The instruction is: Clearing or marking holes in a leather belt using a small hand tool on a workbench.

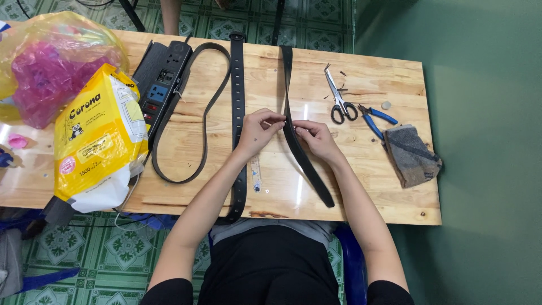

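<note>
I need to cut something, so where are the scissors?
In the head view, the scissors lie on the wooden table toward its right, beside the blue-handled pliers.

home craft corner | wooden table (361, 195) | green floor tiles (113, 254) | scissors (339, 96) | pliers (375, 120)

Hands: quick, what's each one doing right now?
Left hand: fingers pinched on the black strap.
Right hand: pinched on the same strap, close beside the left.

Yellow-white soft package (97, 141) at table's left edge, overhanging front; clear yellowish bag with pink contents (53, 65) behind it.
</note>
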